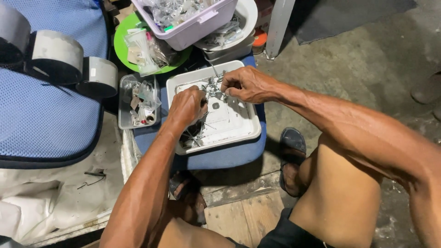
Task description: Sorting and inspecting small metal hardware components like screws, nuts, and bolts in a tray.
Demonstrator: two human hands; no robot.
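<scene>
Both hands work over the white square tray (250, 131), which sits on a blue cushioned seat (220, 158). Left hand (187, 106) is curled into a loose fist, knuckles up, closed on something thin; can't tell exactly what, since the fingers hide it. Right hand (248, 84) is just beyond it and slightly to its right, fingertips pinched narrow on a bit of the thin metal wire pieces (212, 87). That tangle of wire lies between the two hands, touching both, at the far side of the tray. More wire bits (193, 136) lie under and just nearer than the left hand, at the tray's near left corner. Left of the left hand, just beside the tray: a clear plastic box (124, 120) with small bagged parts. Beyond that, a green round plate (120, 46) with more small bags. Beyond both hands, a lilac bin (197, 25) full of clear packets, stacked over white tubs (243, 27). Far left of the left arm: a blue mesh chair back (46, 115) with grey tape rolls (57, 53) on it. Sandalled foot (291, 160) on the concrete floor (367, 59), below the right forearm.
</scene>
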